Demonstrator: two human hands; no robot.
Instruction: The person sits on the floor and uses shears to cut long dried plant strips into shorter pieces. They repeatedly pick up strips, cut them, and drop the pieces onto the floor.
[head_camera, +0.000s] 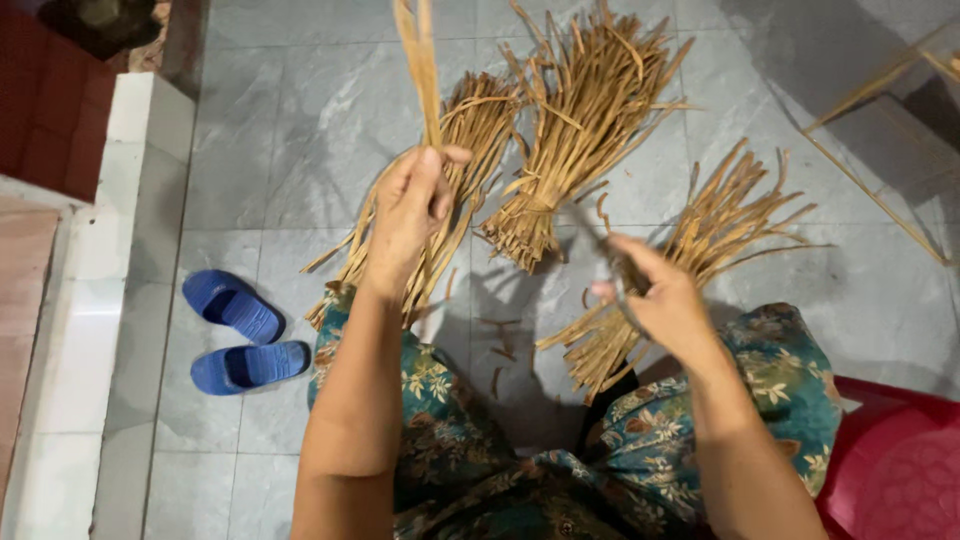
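L hand raised, fingers pinched shut on a couple of dried reed strips, strips standing near upright w/ tops running out of view. R hand lower, curled closed round a thin dark tool, prob. a blade, though blurred and can't confirm. Risk: edge sits near R fingertips and close to the lap; a slip along the stiff strip could nick skin or the floral trousers. Strips look dry, so may split or snap if bent hard. Three tied reed bundles fanned on grey tile floor just ahead of knees; short offcuts between them, could get underfoot. Blue sandals well apart at left, red plastic stool at right.
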